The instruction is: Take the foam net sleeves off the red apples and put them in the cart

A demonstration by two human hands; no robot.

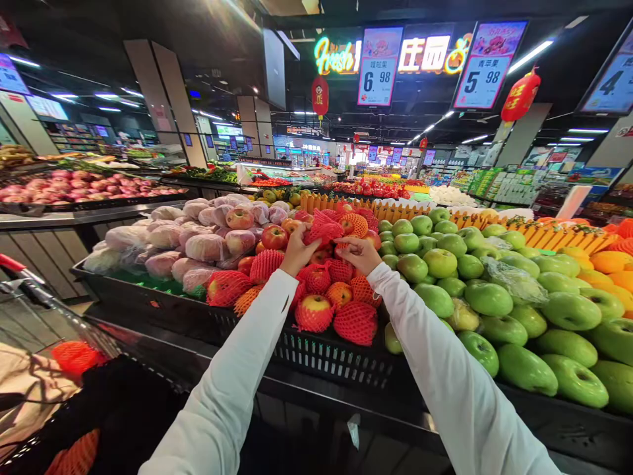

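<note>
Both my hands reach into the middle pile of red apples, many of them in foam nets. My left hand point(298, 252) is closed against an apple in a red foam net point(324, 228), with the thumb along its lower left side. Just to the right, my right hand point(361, 254) has its thumb and fingertips drawn together beside the same netted apple; what they pinch is too small to make out. A bare red apple point(274, 237) lies left of my left hand. Beyond my right hand is an apple in an orange net point(355, 225).
Wrapped pale pink fruit point(205, 245) fills the left side; green apples point(489, 298) and oranges point(610, 262) lie right. A black slotted crate point(331, 356) edges the front. A shopping cart point(44, 297) with netted items stands lower left. Price screens point(380, 66) hang overhead.
</note>
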